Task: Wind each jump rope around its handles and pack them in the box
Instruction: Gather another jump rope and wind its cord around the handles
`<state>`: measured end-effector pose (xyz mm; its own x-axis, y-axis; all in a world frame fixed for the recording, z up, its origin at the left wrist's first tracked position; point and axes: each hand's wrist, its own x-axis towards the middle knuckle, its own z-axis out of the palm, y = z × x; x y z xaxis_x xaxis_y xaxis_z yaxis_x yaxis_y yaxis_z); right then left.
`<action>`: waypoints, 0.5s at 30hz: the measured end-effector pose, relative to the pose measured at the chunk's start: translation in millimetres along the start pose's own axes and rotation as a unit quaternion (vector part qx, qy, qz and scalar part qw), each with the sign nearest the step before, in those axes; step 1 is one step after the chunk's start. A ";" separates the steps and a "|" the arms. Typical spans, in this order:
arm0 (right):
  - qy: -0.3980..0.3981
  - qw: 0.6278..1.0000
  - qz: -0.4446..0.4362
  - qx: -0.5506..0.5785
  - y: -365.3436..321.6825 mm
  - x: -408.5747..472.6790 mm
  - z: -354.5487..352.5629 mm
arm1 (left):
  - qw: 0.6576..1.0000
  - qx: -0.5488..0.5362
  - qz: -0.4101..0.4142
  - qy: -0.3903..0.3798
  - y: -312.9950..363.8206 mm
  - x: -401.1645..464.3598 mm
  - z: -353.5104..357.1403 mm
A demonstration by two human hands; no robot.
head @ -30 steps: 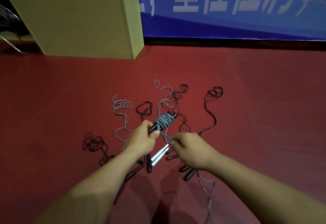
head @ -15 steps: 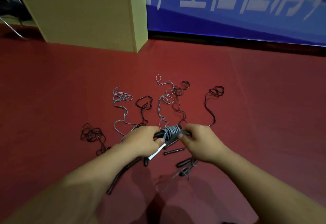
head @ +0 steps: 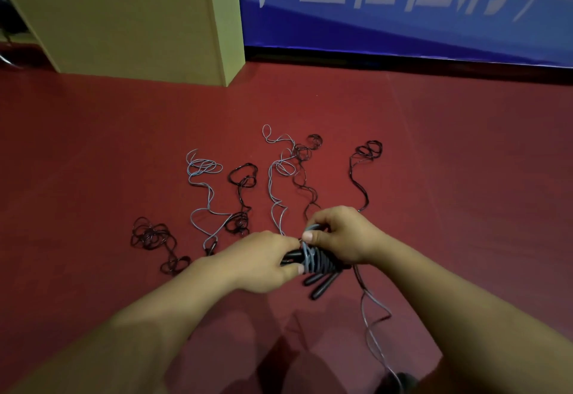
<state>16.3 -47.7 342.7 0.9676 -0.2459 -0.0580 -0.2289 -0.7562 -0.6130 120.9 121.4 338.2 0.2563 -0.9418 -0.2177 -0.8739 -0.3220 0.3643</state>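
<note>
Above the floor, both hands' fingers clamp the half-hidden wound rope bundle

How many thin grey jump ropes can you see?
3. One thin grey jump rope lies loose on the red floor left of centre, another at centre, the third is wound round black handles held by the left hand and right hand. Hands may hide more.

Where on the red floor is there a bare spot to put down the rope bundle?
Bare red floor lies right of the rightmost loose black rope, and more lies between the yellow-green box and the rope ends. It is crowded ahead of the hands, where loose grey and black ropes snake side by side, and a grey cord trails below the right hand.
</note>
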 end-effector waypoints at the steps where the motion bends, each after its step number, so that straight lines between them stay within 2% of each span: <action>1: -0.008 1.000 0.017 0.010 3.0 -0.7 -2.4 | 1.000 -0.004 0.007 -0.006 -1.4 0.5 1.2; 10: 0.025 0.986 0.076 0.148 8.9 -0.4 -11.6 | 0.998 -0.059 0.029 0.003 -8.5 3.6 -11.4; 15: 0.052 0.986 0.087 0.129 22.1 -3.0 -20.6 | 0.994 -0.112 0.004 -0.012 -17.7 0.1 -18.1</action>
<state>6.1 -76.2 345.6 0.8972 -0.4285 -0.1073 -0.3421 -0.5205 -0.7823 143.9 125.3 348.2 0.2377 -0.9425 -0.2350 -0.7616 -0.3310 0.5572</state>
